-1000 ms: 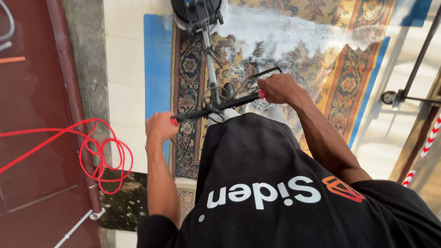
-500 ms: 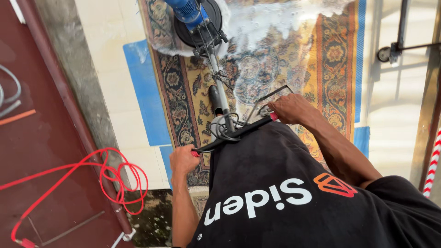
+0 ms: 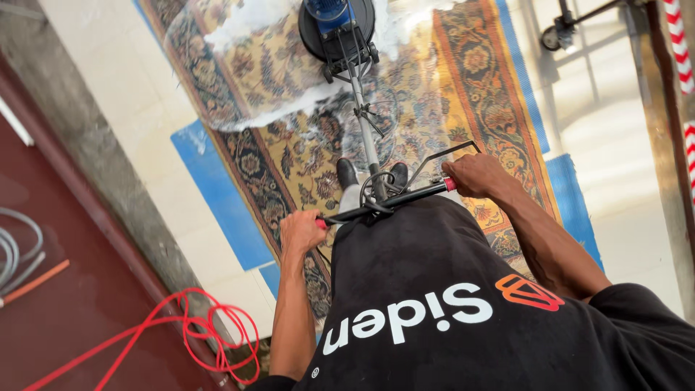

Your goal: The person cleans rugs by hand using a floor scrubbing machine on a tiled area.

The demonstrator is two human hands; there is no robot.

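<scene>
My left hand grips the left end of a black handlebar with red tips, and my right hand grips its right end. The bar tops a metal pole that slopes down to a round floor scrubber with a blue motor. The scrubber rests on a patterned rug in yellow, brown and dark blue, wet and covered with white foam around the machine. My black shoes stand on the rug just behind the pole. My black shirt fills the lower part of the view.
Blue mat lies under the rug on pale floor tiles. A coiled red cable lies at lower left beside a concrete kerb and a dark red floor. A wheeled metal frame and a red-and-white striped post stand at upper right.
The view has swung so the rug and scrubber sit more to the right and upright. The scrubber has moved across the rug into the foam. Both hands have stayed on the handlebar.
</scene>
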